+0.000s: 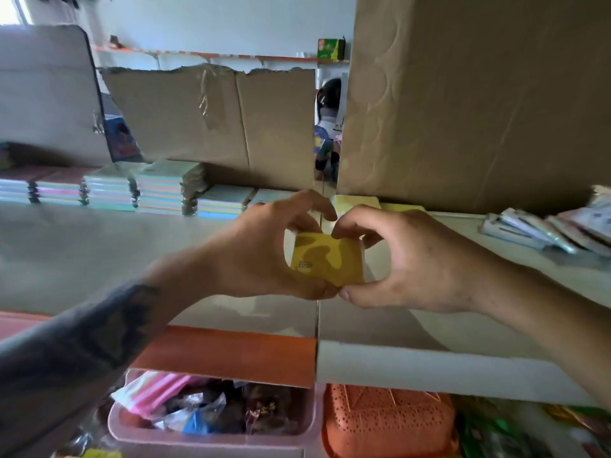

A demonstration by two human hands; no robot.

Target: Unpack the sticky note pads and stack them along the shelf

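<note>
Both hands meet over the middle of the shelf.

The left hand [264,249] and right hand [406,259] hold a sticky note pad [327,257] between them above the shelf [99,252]. Stacked pads [132,188] run along the shelf's back left, before a cardboard sheet [211,120]. A cardboard box [479,100] stands back right, packets [555,226] beside it. Below sit a bin [211,438] and a basket [386,421].

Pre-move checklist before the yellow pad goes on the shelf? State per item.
1. Yellow pad held by both hands: ok; left hand and right hand pinch it.
2. Wrapper off: cannot tell.
3. Bare shelf below the hands: ok.
4. Pastel pad stacks lined up at the back: ok.
5. Yellow pads already lying by the cardboard box: ok.
</note>
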